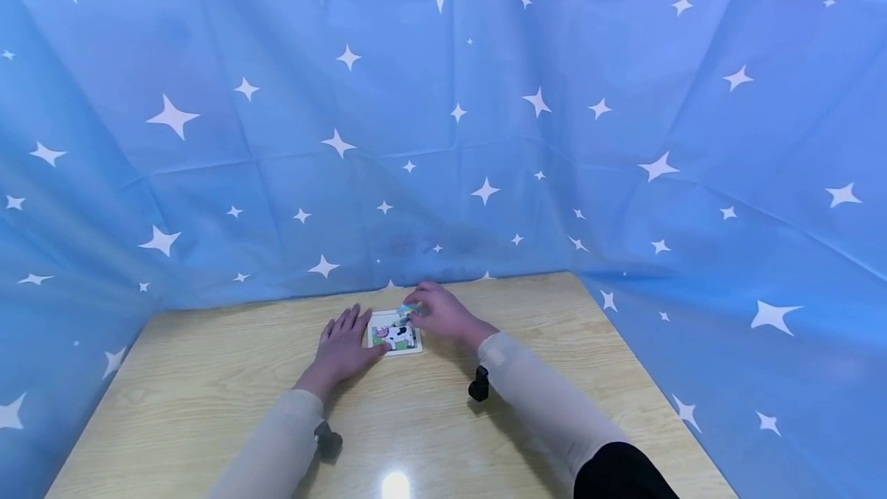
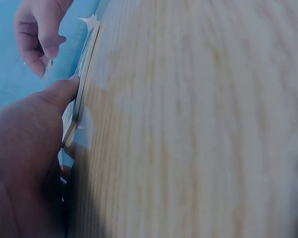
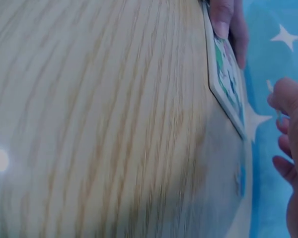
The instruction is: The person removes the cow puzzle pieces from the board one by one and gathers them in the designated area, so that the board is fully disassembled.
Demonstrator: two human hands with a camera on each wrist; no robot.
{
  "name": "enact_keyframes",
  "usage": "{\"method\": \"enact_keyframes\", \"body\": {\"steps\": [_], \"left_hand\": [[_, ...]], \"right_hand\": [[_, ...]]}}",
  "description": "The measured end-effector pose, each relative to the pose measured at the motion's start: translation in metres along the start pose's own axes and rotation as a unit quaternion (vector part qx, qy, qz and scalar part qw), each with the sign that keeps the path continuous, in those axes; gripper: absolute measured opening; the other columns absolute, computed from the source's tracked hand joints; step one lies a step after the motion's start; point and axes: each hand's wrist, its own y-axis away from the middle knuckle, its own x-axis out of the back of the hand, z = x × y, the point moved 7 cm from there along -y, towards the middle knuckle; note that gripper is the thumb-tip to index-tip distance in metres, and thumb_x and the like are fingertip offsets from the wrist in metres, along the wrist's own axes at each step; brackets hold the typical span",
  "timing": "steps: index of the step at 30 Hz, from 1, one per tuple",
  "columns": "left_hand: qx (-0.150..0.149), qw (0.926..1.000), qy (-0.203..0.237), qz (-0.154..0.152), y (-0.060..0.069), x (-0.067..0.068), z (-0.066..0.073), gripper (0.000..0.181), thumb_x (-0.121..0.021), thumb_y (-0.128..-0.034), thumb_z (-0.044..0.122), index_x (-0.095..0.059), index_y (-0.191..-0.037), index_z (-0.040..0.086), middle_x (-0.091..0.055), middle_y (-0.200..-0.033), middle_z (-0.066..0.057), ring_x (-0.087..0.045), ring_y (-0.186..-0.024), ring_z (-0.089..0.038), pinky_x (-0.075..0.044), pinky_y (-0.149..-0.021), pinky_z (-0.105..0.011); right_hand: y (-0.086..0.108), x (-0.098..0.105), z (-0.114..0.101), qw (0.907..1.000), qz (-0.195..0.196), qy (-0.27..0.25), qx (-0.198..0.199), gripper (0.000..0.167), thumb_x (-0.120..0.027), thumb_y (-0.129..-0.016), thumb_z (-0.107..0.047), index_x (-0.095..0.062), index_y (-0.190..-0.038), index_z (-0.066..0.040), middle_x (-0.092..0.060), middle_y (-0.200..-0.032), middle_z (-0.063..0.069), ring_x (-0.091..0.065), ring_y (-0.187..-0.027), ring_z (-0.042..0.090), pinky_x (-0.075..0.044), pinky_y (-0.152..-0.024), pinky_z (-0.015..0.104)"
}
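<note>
A flat puzzle board (image 1: 395, 353) with a white frame and a black-and-white cow picture lies on the table. My left hand (image 1: 345, 351) rests at its left side, fingers spread, the thumb on the frame's near edge; the left wrist view shows that thumb (image 2: 64, 91) on the board (image 2: 79, 106). Above the board's far right corner, my right hand (image 1: 443, 314) pinches a small thin blue-green piece (image 1: 410, 308) between thumb and fingers. The right wrist view shows the piece (image 3: 270, 86) edge-on in the right hand (image 3: 295, 129), apart from the board (image 3: 227, 74).
The wooden table (image 1: 208, 376) extends around the board on both sides and toward me. A blue curtain (image 1: 416, 137) with white stars hangs behind its far edge and along the sides. Dark wrist cameras (image 1: 328, 442) are on both sleeves.
</note>
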Motion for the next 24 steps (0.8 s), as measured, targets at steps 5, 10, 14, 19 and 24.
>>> {"method": "enact_keyframes", "body": {"steps": [5, 10, 14, 19, 24], "left_hand": [[0.005, 1.0000, 0.002, -0.006, 0.005, 0.006, 0.007, 0.103, -0.062, -0.1007, 0.071, -0.031, -0.175, 0.007, -0.017, -0.182, -0.024, -0.011, -0.168, -0.047, -0.005, -0.132, -0.070], [0.001, 0.9999, 0.014, 0.001, 0.010, 0.012, 0.012, 0.103, -0.062, -0.1001, 0.073, -0.034, -0.173, 0.006, -0.020, -0.180, -0.027, -0.013, -0.167, -0.049, -0.006, -0.131, -0.072], [-0.001, 1.0000, 0.010, 0.001, 0.006, 0.006, 0.007, 0.103, -0.061, -0.1008, 0.072, -0.031, -0.175, 0.008, -0.017, -0.182, -0.025, -0.011, -0.168, -0.048, -0.005, -0.132, -0.071], [-0.006, 0.9999, 0.010, 0.004, 0.000, 0.000, -0.001, 0.103, -0.064, -0.1008, 0.070, -0.030, -0.175, 0.008, -0.017, -0.182, -0.023, -0.012, -0.168, -0.047, -0.006, -0.132, -0.070], [-0.008, 0.9999, 0.009, 0.006, -0.003, -0.002, -0.003, 0.104, -0.065, -0.0999, 0.071, -0.031, -0.175, 0.008, -0.018, -0.182, -0.023, -0.013, -0.168, -0.046, -0.007, -0.132, -0.070]], "right_hand": [[0.006, 0.009, 0.004, 0.9999, 0.000, -0.016, -0.002, 0.030, -0.079, -0.101, -0.012, -0.079, -0.131, -0.009, -0.066, -0.122, 0.009, -0.064, -0.108, 0.024, -0.057, -0.095, 0.039], [0.014, 0.016, 0.014, 0.9992, 0.000, -0.033, -0.023, 0.030, -0.080, -0.101, -0.011, -0.079, -0.131, -0.008, -0.067, -0.123, 0.008, -0.066, -0.110, 0.025, -0.058, -0.096, 0.040], [0.019, 0.022, 0.023, 0.9986, 0.001, -0.040, -0.033, 0.031, -0.080, -0.100, -0.008, -0.079, -0.130, -0.008, -0.067, -0.122, 0.006, -0.067, -0.109, 0.023, -0.059, -0.096, 0.038], [0.026, 0.028, 0.034, 0.9977, 0.001, -0.049, -0.047, 0.030, -0.082, -0.099, -0.010, -0.080, -0.129, -0.010, -0.067, -0.122, 0.004, -0.066, -0.110, 0.021, -0.059, -0.097, 0.038], [0.031, 0.034, 0.043, 0.9978, 0.004, -0.044, -0.050, 0.030, -0.083, -0.098, -0.008, -0.080, -0.128, -0.008, -0.068, -0.120, 0.003, -0.066, -0.108, 0.019, -0.059, -0.096, 0.038]]}}
